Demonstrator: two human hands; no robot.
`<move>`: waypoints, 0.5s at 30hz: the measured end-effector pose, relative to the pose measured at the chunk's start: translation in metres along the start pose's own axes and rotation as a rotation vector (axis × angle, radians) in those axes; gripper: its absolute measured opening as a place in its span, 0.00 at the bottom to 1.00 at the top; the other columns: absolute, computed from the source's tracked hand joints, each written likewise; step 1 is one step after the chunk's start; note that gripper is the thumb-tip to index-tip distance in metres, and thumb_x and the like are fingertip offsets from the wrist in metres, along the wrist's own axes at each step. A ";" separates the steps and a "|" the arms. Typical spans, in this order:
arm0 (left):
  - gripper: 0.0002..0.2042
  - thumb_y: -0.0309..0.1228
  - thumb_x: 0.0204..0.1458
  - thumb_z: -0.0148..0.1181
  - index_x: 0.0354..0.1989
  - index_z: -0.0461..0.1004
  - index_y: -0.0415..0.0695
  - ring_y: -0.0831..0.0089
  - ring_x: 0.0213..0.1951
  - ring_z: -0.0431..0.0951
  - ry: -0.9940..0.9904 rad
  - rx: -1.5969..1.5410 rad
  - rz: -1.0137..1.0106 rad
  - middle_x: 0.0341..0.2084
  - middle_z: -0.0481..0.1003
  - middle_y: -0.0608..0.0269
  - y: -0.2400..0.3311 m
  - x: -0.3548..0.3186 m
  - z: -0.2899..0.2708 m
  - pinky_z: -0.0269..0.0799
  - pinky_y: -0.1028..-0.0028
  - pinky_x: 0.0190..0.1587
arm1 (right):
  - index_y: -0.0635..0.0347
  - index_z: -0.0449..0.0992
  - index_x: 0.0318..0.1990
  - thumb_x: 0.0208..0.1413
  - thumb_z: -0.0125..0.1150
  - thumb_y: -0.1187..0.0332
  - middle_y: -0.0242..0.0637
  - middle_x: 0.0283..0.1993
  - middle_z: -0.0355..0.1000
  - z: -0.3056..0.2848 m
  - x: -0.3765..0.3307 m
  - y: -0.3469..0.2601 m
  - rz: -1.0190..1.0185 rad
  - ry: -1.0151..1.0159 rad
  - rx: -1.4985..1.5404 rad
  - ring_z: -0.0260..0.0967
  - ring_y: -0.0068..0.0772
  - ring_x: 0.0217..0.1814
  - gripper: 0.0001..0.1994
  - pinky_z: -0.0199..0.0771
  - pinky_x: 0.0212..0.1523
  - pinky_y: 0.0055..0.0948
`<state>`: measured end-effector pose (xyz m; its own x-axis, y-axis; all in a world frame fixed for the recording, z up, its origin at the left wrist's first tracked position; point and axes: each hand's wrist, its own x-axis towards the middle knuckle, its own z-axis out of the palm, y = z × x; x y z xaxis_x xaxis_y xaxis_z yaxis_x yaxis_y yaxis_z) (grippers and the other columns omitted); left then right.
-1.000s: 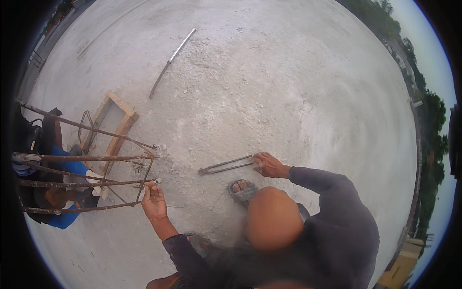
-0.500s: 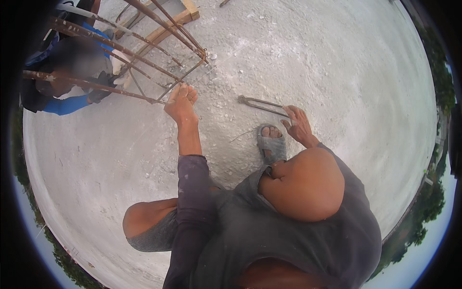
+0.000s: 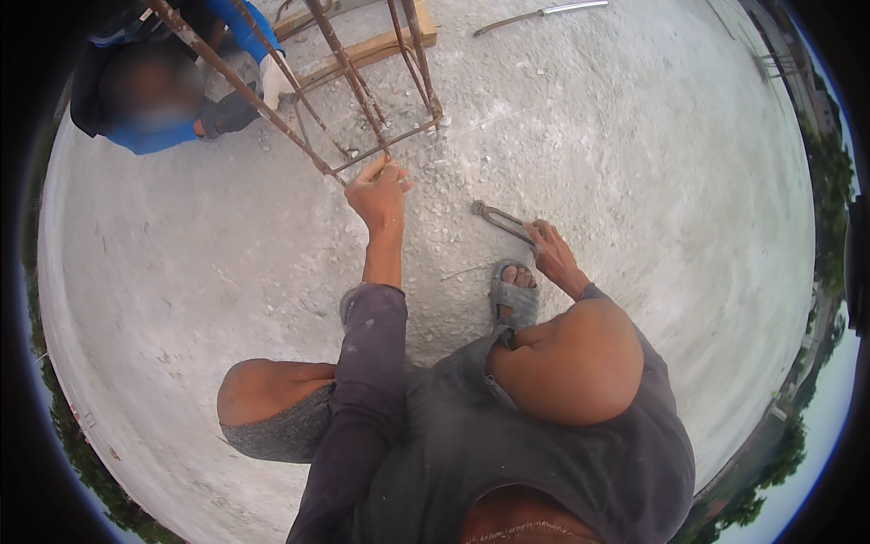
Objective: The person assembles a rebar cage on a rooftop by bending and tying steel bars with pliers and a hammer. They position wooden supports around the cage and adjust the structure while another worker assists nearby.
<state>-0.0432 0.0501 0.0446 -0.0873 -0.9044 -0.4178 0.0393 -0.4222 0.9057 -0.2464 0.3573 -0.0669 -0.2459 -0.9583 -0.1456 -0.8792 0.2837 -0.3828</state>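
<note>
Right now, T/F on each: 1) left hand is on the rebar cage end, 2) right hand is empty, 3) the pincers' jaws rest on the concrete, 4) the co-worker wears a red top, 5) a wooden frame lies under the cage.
1) Left hand is on the rebar cage end: true, it touches the lowest corner of the end tie.
2) Right hand is empty: false, it grips the handles of the pincers.
3) The pincers' jaws rest on the concrete slab: true, as far as the view shows.
4) The co-worker wears a red top: false, it is blue, with dark sleeves and a white glove.
5) A wooden frame lies under the cage: true, its pale timbers show behind the bars.
</note>
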 end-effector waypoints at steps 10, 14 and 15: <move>0.14 0.20 0.59 0.57 0.52 0.75 0.26 0.68 0.32 0.81 0.041 -0.256 -0.144 0.39 0.79 0.48 -0.001 -0.008 -0.006 0.81 0.73 0.31 | 0.61 0.62 0.67 0.47 0.59 0.72 0.50 0.50 0.70 -0.024 0.023 -0.028 0.292 -0.316 0.541 0.73 0.51 0.46 0.34 0.77 0.48 0.46; 0.17 0.19 0.57 0.57 0.56 0.72 0.28 0.61 0.36 0.81 0.017 -0.232 -0.165 0.41 0.78 0.49 -0.002 -0.006 -0.010 0.81 0.66 0.38 | 0.64 0.66 0.62 0.50 0.57 0.66 0.39 0.38 0.74 -0.025 0.028 -0.047 0.795 -0.572 1.669 0.73 0.35 0.38 0.29 0.78 0.39 0.39; 0.17 0.19 0.57 0.57 0.55 0.72 0.28 0.61 0.36 0.81 0.016 -0.231 -0.163 0.41 0.78 0.49 -0.002 -0.006 -0.011 0.81 0.66 0.38 | 0.64 0.67 0.61 0.51 0.56 0.65 0.37 0.36 0.74 -0.025 0.031 -0.054 0.949 -0.580 1.833 0.73 0.31 0.36 0.28 0.77 0.37 0.37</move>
<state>-0.0322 0.0554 0.0444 -0.0951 -0.8236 -0.5591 0.2522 -0.5632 0.7869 -0.2169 0.3117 -0.0278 0.1741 -0.5284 -0.8310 0.7744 0.5947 -0.2159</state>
